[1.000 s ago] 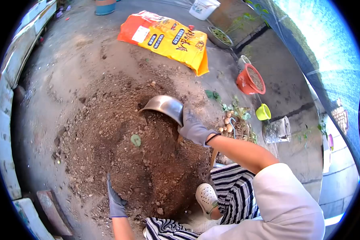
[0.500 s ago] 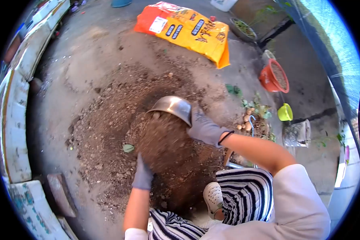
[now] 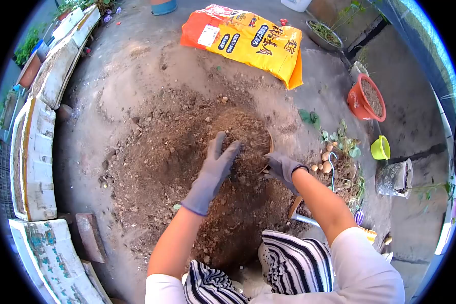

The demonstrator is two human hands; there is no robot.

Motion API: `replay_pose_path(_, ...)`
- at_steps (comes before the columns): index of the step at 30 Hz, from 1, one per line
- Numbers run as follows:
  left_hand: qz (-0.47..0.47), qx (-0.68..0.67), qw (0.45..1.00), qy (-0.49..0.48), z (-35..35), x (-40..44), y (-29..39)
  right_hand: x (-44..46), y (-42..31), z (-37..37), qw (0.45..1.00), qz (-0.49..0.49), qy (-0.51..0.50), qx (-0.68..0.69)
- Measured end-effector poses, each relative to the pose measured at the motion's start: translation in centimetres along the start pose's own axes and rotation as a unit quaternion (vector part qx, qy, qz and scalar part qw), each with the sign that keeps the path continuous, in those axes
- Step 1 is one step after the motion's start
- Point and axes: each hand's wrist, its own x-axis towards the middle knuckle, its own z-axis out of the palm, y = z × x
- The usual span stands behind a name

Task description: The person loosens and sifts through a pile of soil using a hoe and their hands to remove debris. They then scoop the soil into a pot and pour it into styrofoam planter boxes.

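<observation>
Brown loose soil [image 3: 162, 147] is spread in a wide heap on the ground ahead of me. A metal bowl [image 3: 271, 143] sits in the heap, full of soil, with only a thin edge of its rim showing on the right. My right hand [image 3: 282, 169], in a grey glove, grips that rim on the near right side; part of the fingers is hidden. My left hand [image 3: 214, 169], gloved too, lies at the bowl's left side with its fingers spread against the soil and nothing in its grasp.
A yellow and orange bag [image 3: 248, 43] lies beyond the heap. Potatoes [image 3: 326, 161], a blue hooked rod [image 3: 333, 169] and a tool with a metal shaft [image 3: 305, 219] lie at right, near a red pot [image 3: 366, 99] and a lime-green pot [image 3: 380, 148]. White foam planters [image 3: 38, 162] line the left.
The bowl was tipped with soil pouring out; now it is upright and full in the heap. My left hand has moved up and right to it.
</observation>
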Motion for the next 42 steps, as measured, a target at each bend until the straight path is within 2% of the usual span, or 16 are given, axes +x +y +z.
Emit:
replay_pose_path(2, -0.015, -0.018, 0.999, 0.030, -1.1, -3.4, 2.1, 0.1, -0.8, 0.3, 0.997, 0.040, -0.053, 0.044)
replay_pose_path(3, -0.018, -0.021, 0.999, 0.040, -2.1, -4.8, 2.2, 0.4, -1.0, 1.3, 0.940, 0.131, -0.039, 0.314)
replay_pose_path(4, -0.008, -0.019, 0.997, 0.075, -3.3, -6.2, 1.9, 0.3, -2.0, 1.6, 0.802, 0.217, -0.025, 0.556)
replay_pose_path(5, 0.000, -0.018, 0.994, 0.110, -4.3, -7.8, 1.7, -0.3, -2.9, 1.7, 0.802, 0.217, -0.037, 0.555)
replay_pose_path(7, -0.028, -0.026, 0.988, 0.149, -6.4, -11.9, 1.7, -1.9, -5.7, 1.6, 0.742, 0.338, 0.042, 0.577)
replay_pose_path(8, -0.051, -0.030, 0.983, 0.176, -7.3, -14.2, 1.8, -2.2, -5.9, 2.9, 0.692, 0.331, 0.066, 0.639)
replay_pose_path(12, -0.136, -0.072, 0.941, 0.301, -7.7, -24.0, 6.2, -7.3, -8.8, 2.1, 0.687, 0.342, -0.006, 0.641)
replay_pose_path(15, -0.120, -0.139, 0.917, 0.354, -8.4, -30.9, 5.5, -11.3, -10.4, 2.0, 0.700, 0.323, -0.020, 0.636)
replay_pose_path(16, -0.133, -0.191, 0.894, 0.382, -7.7, -33.0, 6.4, -12.6, -13.3, 0.0, 0.661, 0.390, 0.031, 0.641)
replay_pose_path(25, -0.094, -0.363, 0.802, 0.465, -3.1, -45.9, 7.4, -18.9, -22.8, -10.2, 0.778, 0.315, 0.035, 0.543)
replay_pose_path(27, -0.109, -0.447, 0.735, 0.499, -3.4, -47.5, 8.8, -18.8, -28.3, -12.6, 0.735, 0.332, 0.060, 0.588)
replay_pose_path(29, -0.076, -0.486, 0.708, 0.507, -4.5, -49.1, 8.6, -17.8, -29.7, -13.0, 0.773, 0.272, -0.032, 0.572)
replay_pose_path(30, -0.065, -0.509, 0.695, 0.504, -5.5, -49.9, 9.4, -17.3, -33.8, -13.1, 0.800, 0.262, 0.024, 0.539)
replay_pose_path(36, 0.033, -0.553, 0.700, 0.451, -17.4, -57.3, 12.5, -12.5, -53.1, -10.9, 0.850, 0.211, -0.064, 0.478)
replay_pose_path(41, 0.081, -0.626, 0.617, 0.471, -27.3, -66.1, 12.8, -9.4, -73.7, -3.8, 0.873, 0.211, -0.087, 0.432)
replay_pose_path(42, 0.096, -0.628, 0.614, 0.469, -29.1, -68.2, 12.8, -8.5, -76.9, -1.9, 0.896, 0.179, -0.146, 0.380)
